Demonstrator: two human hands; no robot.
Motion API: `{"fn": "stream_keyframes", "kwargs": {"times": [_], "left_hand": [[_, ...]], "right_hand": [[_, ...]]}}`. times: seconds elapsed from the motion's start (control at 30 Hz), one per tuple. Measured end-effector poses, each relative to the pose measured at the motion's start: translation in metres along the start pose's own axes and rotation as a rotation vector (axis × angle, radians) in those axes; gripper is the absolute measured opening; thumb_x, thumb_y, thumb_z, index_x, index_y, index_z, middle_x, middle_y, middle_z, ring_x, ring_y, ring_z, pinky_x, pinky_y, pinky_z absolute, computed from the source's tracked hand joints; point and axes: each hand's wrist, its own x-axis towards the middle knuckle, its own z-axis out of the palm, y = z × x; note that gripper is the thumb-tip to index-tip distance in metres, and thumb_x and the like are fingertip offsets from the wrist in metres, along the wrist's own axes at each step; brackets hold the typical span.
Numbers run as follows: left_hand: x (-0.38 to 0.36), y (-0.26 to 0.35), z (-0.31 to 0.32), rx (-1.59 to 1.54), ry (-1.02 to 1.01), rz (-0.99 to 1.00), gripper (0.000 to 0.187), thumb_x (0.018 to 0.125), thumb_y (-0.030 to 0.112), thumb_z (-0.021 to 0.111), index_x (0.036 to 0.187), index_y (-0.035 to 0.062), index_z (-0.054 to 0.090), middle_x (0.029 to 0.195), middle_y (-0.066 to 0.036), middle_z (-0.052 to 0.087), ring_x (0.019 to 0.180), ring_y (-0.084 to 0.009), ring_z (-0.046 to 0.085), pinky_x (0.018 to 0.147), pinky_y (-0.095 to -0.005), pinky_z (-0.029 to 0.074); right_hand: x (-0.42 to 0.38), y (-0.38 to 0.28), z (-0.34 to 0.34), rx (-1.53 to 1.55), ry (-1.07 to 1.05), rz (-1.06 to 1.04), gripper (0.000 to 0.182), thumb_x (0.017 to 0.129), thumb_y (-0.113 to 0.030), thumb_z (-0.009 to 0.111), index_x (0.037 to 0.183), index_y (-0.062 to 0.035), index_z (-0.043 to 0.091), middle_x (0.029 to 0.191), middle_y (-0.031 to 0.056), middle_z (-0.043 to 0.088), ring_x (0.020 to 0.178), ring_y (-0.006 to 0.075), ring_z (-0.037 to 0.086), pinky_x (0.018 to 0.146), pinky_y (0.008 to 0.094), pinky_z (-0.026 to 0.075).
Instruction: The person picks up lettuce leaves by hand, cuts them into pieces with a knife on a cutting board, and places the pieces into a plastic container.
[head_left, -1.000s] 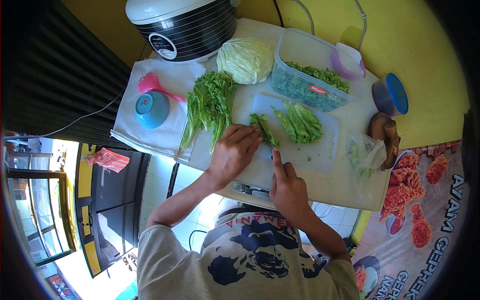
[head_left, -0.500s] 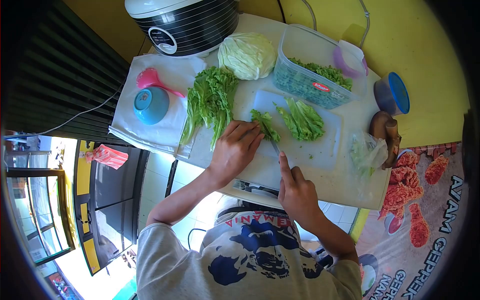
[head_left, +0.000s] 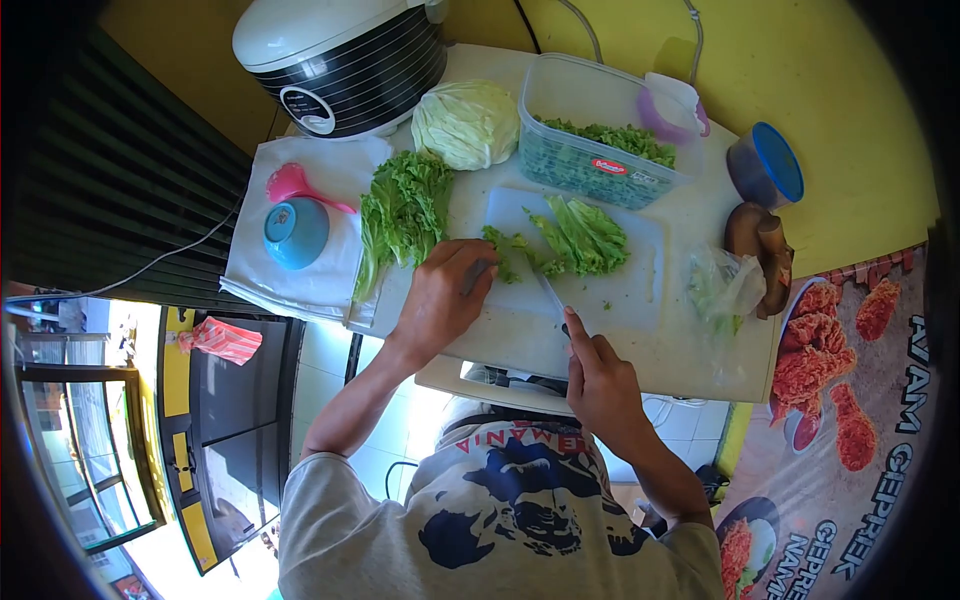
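My left hand (head_left: 440,295) rests on the white cutting board (head_left: 630,290), fingertips pressing a small bunch of green lettuce (head_left: 497,250). My right hand (head_left: 598,375) grips a knife (head_left: 548,292) with the forefinger along its spine; the blade points up toward the lettuce. A pile of cut lettuce pieces (head_left: 580,235) lies on the board just right of the blade. Uncut lettuce leaves (head_left: 400,210) lie left of the board, beside my left hand.
A cabbage head (head_left: 465,122) and a rice cooker (head_left: 335,60) stand at the back. A clear tub of chopped greens (head_left: 600,140) sits behind the board. A blue bowl (head_left: 297,232) and pink scoop (head_left: 295,183) lie on a cloth at left. A plastic bag (head_left: 722,290) lies right.
The knife has drawn back toward me and a little right, off the lettuce bunch. My left hand has shifted slightly left, still on the lettuce. The camera view has tilted.
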Motion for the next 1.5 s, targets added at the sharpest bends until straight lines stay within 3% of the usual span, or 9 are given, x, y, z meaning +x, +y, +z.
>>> {"fn": "stream_keyframes", "kwargs": {"times": [0.13, 0.53, 0.83, 0.93, 1.03, 1.13, 1.23, 1.4, 1.5], "left_hand": [[0.008, 0.015, 0.000, -0.049, 0.134, -0.242, 0.022, 0.091, 0.005, 0.074, 0.110, -0.0027, 0.070, 0.105, -0.023, 0.070, 0.090, -0.0397, 0.071, 0.080, -0.0462, 0.058], [0.023, 0.001, 0.018, 0.185, 0.051, -0.112, 0.019, 0.090, 0.010, 0.078, 0.101, -0.0021, 0.069, 0.096, -0.016, 0.069, 0.078, -0.0293, 0.072, 0.068, -0.0410, 0.056], [0.029, 0.014, 0.008, -0.617, 0.053, -0.274, 0.016, 0.099, 0.011, 0.072, 0.103, -0.0034, 0.065, 0.087, -0.011, 0.072, 0.077, -0.0154, 0.072, 0.067, -0.0352, 0.055], [0.040, 0.027, -0.005, -0.593, -0.171, -0.446, 0.017, 0.097, 0.010, 0.071, 0.104, -0.0045, 0.066, 0.085, -0.021, 0.074, 0.076, -0.0301, 0.076, 0.071, -0.0396, 0.059], [0.042, 0.022, 0.003, -0.044, -0.203, -0.220, 0.021, 0.099, 0.014, 0.069, 0.110, -0.0038, 0.070, 0.082, -0.015, 0.075, 0.069, -0.0204, 0.072, 0.068, -0.0349, 0.056], [0.038, 0.016, 0.009, -0.013, -0.168, -0.163, 0.025, 0.100, 0.016, 0.067, 0.116, -0.0029, 0.072, 0.082, -0.018, 0.075, 0.068, -0.0227, 0.072, 0.069, -0.0363, 0.056], [0.039, 0.017, 0.007, -0.081, -0.145, -0.209, 0.026, 0.098, 0.013, 0.066, 0.117, -0.0043, 0.071, 0.081, -0.024, 0.073, 0.072, -0.0379, 0.073, 0.071, -0.0429, 0.057], [0.042, 0.017, 0.003, -0.065, -0.186, -0.224, 0.028, 0.098, 0.009, 0.063, 0.121, -0.0063, 0.068, 0.079, -0.024, 0.072, 0.070, -0.0398, 0.071, 0.071, -0.0448, 0.056], [0.044, 0.015, 0.003, -0.091, -0.174, -0.207, 0.027, 0.098, 0.007, 0.062, 0.121, -0.0062, 0.065, 0.077, -0.023, 0.072, 0.069, -0.0409, 0.070, 0.070, -0.0466, 0.055]], "right_hand": [[-0.002, 0.008, -0.002, -0.007, 0.053, 0.054, 0.065, 0.094, 0.001, 0.063, 0.157, -0.0050, 0.044, 0.081, 0.0109, 0.060, 0.056, 0.0263, 0.061, 0.050, 0.0392, 0.053], [0.013, 0.000, 0.006, 0.026, 0.011, 0.034, 0.064, 0.095, -0.003, 0.063, 0.157, -0.0063, 0.044, 0.082, 0.0125, 0.060, 0.056, 0.0299, 0.062, 0.052, 0.0416, 0.055], [0.018, -0.002, 0.000, 0.046, 0.011, 0.165, 0.059, 0.098, 0.001, 0.059, 0.155, -0.0057, 0.046, 0.088, 0.0199, 0.066, 0.067, 0.0374, 0.068, 0.061, 0.0459, 0.057], [0.018, -0.004, -0.005, 0.062, -0.004, 0.178, 0.058, 0.098, 0.002, 0.058, 0.155, -0.0053, 0.047, 0.088, 0.0203, 0.066, 0.067, 0.0376, 0.068, 0.061, 0.0458, 0.056], [0.013, -0.005, -0.010, 0.074, 0.007, 0.168, 0.057, 0.098, 0.002, 0.058, 0.154, -0.0051, 0.048, 0.088, 0.0197, 0.066, 0.067, 0.0362, 0.068, 0.061, 0.0449, 0.056], [0.005, -0.004, -0.015, 0.078, 0.029, 0.124, 0.058, 0.098, 0.001, 0.060, 0.154, -0.0048, 0.047, 0.085, 0.0166, 0.064, 0.063, 0.0325, 0.066, 0.057, 0.0429, 0.055], [0.002, -0.005, -0.015, 0.102, 0.054, 0.072, 0.061, 0.097, 0.000, 0.062, 0.155, -0.0050, 0.046, 0.083, 0.0136, 0.063, 0.059, 0.0292, 0.063, 0.054, 0.0409, 0.054], [0.015, -0.010, -0.001, 0.122, 0.001, 0.091, 0.061, 0.098, 0.002, 0.059, 0.156, -0.0071, 0.046, 0.087, 0.0167, 0.066, 0.065, 0.0316, 0.067, 0.060, 0.0421, 0.056], [0.024, -0.008, 0.013, 0.074, 0.083, 0.010, 0.064, 0.096, -0.002, 0.062, 0.158, -0.0053, 0.042, 0.083, 0.0117, 0.061, 0.054, 0.0282, 0.061, 0.049, 0.0409, 0.053]]}}
